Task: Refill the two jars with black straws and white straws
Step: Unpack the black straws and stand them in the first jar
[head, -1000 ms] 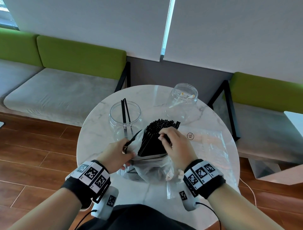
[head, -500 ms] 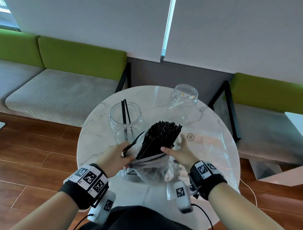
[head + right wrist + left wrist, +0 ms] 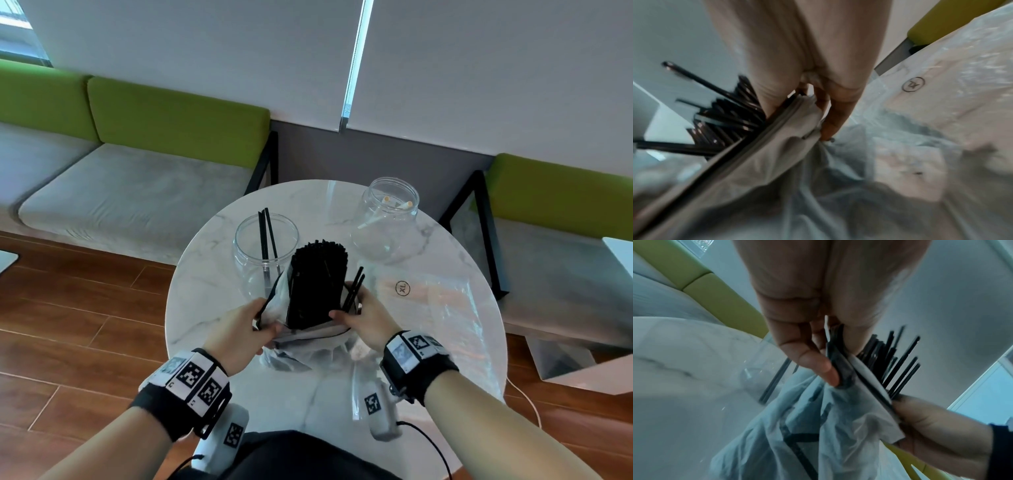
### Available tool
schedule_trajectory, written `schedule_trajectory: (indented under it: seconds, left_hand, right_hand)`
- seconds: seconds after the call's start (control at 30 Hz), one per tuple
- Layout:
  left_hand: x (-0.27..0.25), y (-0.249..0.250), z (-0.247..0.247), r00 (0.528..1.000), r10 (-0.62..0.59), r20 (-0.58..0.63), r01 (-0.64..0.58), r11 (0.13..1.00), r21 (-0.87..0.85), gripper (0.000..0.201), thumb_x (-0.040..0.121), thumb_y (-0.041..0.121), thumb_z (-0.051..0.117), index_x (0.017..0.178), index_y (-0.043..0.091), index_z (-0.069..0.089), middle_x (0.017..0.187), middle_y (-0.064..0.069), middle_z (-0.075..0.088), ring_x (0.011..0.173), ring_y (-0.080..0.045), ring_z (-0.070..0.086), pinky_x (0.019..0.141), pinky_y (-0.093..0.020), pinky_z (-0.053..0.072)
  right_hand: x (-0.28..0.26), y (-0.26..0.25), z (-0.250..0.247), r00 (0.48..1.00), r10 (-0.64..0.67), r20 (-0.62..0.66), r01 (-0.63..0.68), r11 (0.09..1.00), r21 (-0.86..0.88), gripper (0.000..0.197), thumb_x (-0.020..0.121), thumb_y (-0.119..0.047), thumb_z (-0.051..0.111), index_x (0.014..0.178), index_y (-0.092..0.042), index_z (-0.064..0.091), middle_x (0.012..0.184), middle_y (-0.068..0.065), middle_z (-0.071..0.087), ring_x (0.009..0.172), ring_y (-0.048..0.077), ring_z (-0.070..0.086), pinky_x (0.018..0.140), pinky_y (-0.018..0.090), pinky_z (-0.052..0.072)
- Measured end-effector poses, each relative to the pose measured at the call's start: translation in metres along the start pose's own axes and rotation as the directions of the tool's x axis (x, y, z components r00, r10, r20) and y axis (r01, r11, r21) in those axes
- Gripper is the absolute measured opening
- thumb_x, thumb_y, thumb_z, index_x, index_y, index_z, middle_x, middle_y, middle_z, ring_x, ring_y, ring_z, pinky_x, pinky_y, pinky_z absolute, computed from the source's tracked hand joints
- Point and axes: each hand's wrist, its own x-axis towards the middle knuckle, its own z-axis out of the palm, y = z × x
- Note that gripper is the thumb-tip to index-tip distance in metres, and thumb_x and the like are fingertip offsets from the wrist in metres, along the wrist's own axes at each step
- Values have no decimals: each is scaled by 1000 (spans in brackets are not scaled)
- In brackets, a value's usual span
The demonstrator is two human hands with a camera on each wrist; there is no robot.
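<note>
Black straws [image 3: 317,281] stand as a bundle in the plastic bag [image 3: 308,346], long axis near upright, tips tilted away toward the left jar [image 3: 265,253], which holds 2 straws. The bundle sits between both hands. Left hand [image 3: 236,334] pinches the bag mouth at its left edge; right hand [image 3: 364,317] grips the right edge, seemingly thumb inside. The right jar [image 3: 390,219], white straws inside, stands farther off on the table [image 3: 212,308].
</note>
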Motion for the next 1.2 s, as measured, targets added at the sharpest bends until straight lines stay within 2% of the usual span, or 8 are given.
schedule_trajectory:
  seconds: [0.07,0.23,0.47,0.63,0.77,0.97,1.07,1.2]
  left_hand:
    - [0,1,0,1000,-8,13,8,1000,21,7,87,25,61,86,24,55,79,1,71,62,-17,67,59,-22,53]
    - [5,1,-4,999,23,37,-22,1000,-4,11,86,23,63,82,27,54,80,-1,69,67,-23,68,63,-36,55]
    - [7,0,-5,998,37,44,-40,997,69,10,82,26,63,83,20,55,77,-3,63,73,-27,61,70,-44,51]
    - [4,-3,-9,999,43,31,-45,997,69,8,81,20,62,85,19,56,78,-3,62,74,-30,60,70,-43,50]
    - [3,-7,-10,999,46,14,-47,996,75,11,83,15,64,88,10,56,78,-8,62,72,-30,59,67,-40,49]
    - [4,-2,-8,998,67,1,-67,993,102,17,82,16,67,77,21,51,74,-1,60,70,-25,59,66,-36,50]
    - [3,3,-7,997,75,-4,-74,993,96,22,82,16,67,73,21,48,72,1,57,68,-23,56,63,-28,45]
    - [-1,2,-9,1000,14,17,-15,998,65,13,83,26,66,85,19,54,80,2,63,73,-18,62,71,-32,49]
  right_hand:
    - [-2,5,2,1000,19,-7,-19,999,-43,47,85,-16,71,124,-24,47,108,-14,58,113,12,55,87,12,43]
    - [-14,-6,-3,984,-152,-94,137,979,-150,79,77,-25,66,145,-23,26,140,0,29,133,16,31,116,40,26]
    - [-23,-35,32,884,-443,-149,310,794,-524,124,59,-51,81,147,-34,-5,149,2,20,138,19,19,114,37,17]
    - [-7,-33,29,782,-544,-304,363,794,-489,84,75,-36,68,144,-22,23,127,8,40,117,23,42,102,43,40]
    - [-10,-28,10,703,-627,-336,412,744,-526,57,83,-27,54,137,-19,35,121,3,37,113,18,40,99,44,42]
    - [-41,-29,35,561,-777,285,759,346,-552,21,90,-21,53,105,-15,65,100,-5,62,95,15,50,83,30,42]
    - [-38,-22,45,641,-694,327,704,363,-610,22,92,-24,46,99,-16,66,90,-7,66,88,15,54,78,29,41]
    - [-37,-33,41,831,-500,244,531,582,-616,49,84,-46,32,100,-14,66,87,-2,68,79,21,64,80,32,42]
